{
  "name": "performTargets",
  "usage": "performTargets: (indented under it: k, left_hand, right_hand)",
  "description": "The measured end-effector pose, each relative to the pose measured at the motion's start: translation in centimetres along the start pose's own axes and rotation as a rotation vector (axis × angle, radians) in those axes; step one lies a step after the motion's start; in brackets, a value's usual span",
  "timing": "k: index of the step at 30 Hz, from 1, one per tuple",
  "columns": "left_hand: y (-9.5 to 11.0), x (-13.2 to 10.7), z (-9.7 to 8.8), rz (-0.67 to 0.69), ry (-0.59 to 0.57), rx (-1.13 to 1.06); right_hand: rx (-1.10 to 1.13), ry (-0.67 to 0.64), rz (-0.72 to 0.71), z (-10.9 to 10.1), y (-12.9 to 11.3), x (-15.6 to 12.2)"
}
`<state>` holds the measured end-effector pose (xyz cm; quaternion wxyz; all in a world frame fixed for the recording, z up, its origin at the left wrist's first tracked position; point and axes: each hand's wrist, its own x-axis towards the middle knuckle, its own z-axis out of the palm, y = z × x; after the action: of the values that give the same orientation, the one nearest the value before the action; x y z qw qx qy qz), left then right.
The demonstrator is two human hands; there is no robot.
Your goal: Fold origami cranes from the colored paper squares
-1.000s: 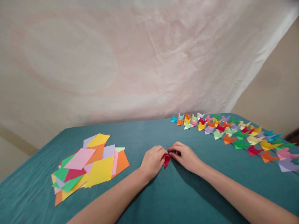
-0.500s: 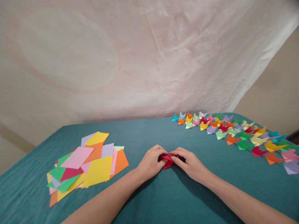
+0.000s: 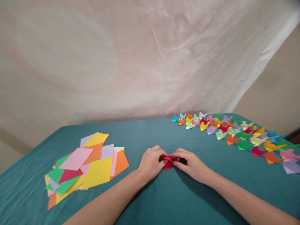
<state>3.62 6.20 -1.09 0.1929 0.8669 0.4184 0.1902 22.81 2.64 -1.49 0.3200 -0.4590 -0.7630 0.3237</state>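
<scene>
Between my two hands, just above the table's middle, is a small piece of folded red paper [image 3: 168, 162]. My left hand [image 3: 152, 162] pinches its left side between thumb and fingers. On the other side, the thumb and forefinger of my right hand [image 3: 190, 163] close on the paper's upper right edge. Parts of the folds are hidden behind my fingers, so the exact shape cannot be made out.
To the left lies a loose pile of coloured paper squares [image 3: 98, 172]. Rows of small folded paper birds [image 3: 232, 139] in many colours stand at the right. A teal cloth [image 3: 150, 206] covers the table, and a pale sheet [image 3: 131, 62] hangs behind it.
My right thumb has shifted slightly on the red paper. Both hands otherwise stay in the same place, and the view has turned a little.
</scene>
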Motion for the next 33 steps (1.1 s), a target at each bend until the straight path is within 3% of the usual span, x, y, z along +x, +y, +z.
performTargets:
  k: [14, 21, 27, 33]
  left_hand:
    - [0.7, -0.1, 0.1, -0.118, 0.050, 0.202]
    - [1.0, -0.3, 0.2, -0.110, 0.025, 0.174]
    - [0.9, -0.6, 0.5, -0.062, 0.086, 0.127]
    - [0.9, -0.5, 0.3, -0.067, 0.064, 0.075]
  right_hand:
    - [0.024, 0.123, 0.089, 0.5, 0.2, -0.3]
    - [-0.092, 0.155, 0.038, 1.2, 0.4, 0.1]
    - [-0.086, 0.147, 0.013, 1.0, 0.3, -0.2]
    - [-0.035, 0.143, 0.044, 0.7, 0.6, -0.2]
